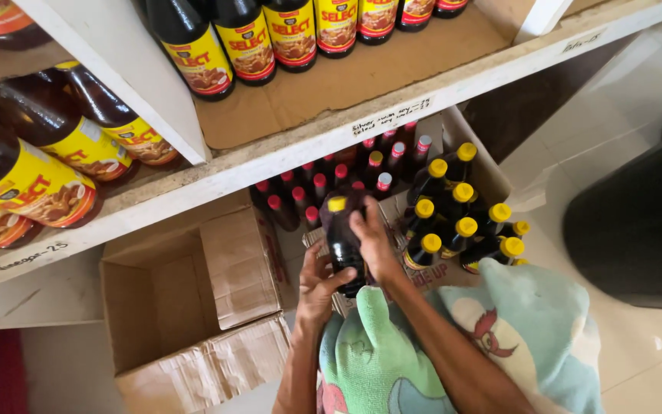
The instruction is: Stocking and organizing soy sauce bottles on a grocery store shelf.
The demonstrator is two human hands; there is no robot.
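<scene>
Both-handed, left hand (317, 285) and right hand (373, 244) clamped around dark yellow-capped bottle (344, 244), held upright over carton (430, 272) of yellow-capped bottles (461, 222), red-capped bottles (331, 188) behind, open cardboard box (193, 307) left, white shelf (270, 157) above.

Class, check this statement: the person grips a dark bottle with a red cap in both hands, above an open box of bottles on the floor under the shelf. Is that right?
Not quite. The head view shows the dark bottle has a yellow cap, not red; the red caps are on the smaller bottles farther back. The rest holds: the left hand and right hand both grip it above the open box under the shelf.
</scene>
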